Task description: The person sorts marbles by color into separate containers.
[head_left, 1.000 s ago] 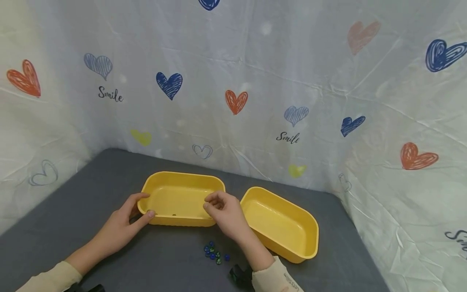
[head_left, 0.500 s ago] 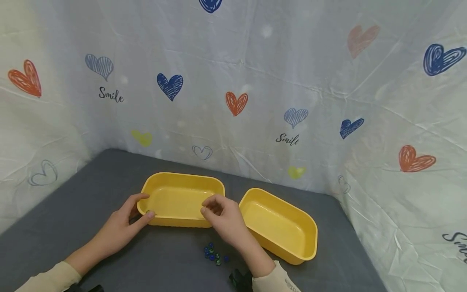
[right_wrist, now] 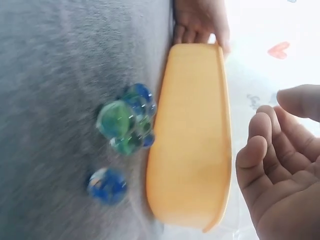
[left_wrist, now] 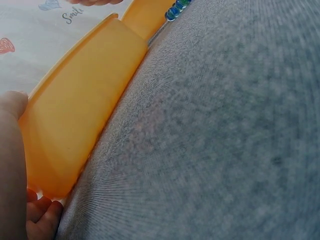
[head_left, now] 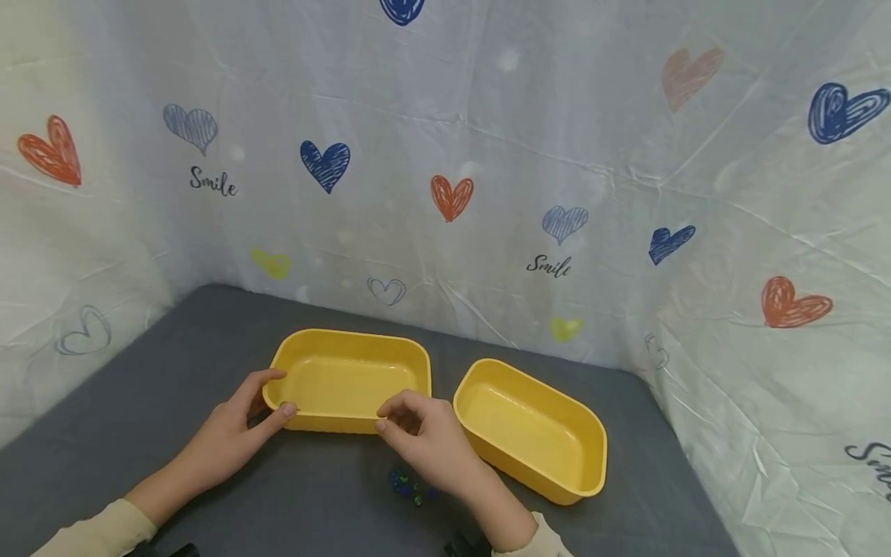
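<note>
Gripping: left hand (head_left: 233,435), fingers and thumb round left end of oblong yellow plastic tub (head_left: 334,424).
Above near rim: right hand (head_left: 433,439), fingers loosely curled.
In front: blue and green glass marbles (right_wrist: 116,120), on grey table (head_left: 188,348).
Right: second yellow plastic tub (head_left: 518,469).

Round blue-and-green glass marbles (right_wrist: 117,122) blurred, count unclear. Left yellow rectangular plastic tub (head_left: 327,424): near right corner hidden by right hand (head_left: 428,437). Left cream cloth sleeve (head_left: 100,532) cut off.

Head camera faces forward, down — 2 nearer wrist views share the held tub (right_wrist: 190,135).
</note>
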### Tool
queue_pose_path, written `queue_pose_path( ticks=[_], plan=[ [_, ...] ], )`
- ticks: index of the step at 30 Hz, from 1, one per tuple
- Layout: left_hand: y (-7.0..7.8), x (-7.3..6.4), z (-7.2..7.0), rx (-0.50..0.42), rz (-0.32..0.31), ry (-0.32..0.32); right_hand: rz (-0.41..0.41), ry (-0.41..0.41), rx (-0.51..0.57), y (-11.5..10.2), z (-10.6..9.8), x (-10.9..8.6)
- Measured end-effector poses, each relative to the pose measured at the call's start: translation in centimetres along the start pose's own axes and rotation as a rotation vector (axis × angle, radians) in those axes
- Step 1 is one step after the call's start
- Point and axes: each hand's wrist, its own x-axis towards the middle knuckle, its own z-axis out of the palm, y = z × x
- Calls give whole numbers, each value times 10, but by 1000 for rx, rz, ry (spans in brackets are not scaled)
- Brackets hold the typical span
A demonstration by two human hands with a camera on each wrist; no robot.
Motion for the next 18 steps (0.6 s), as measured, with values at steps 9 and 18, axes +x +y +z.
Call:
queue_pose_path(
  ticks=[9,18],
  plan=[
    [-2,1,0,3,1,2,90,-31,-34,19,-11,-21],
    [-2,0,0,-3,-3,-5,137,-100,-38,27,-17,-38]
  ],
)
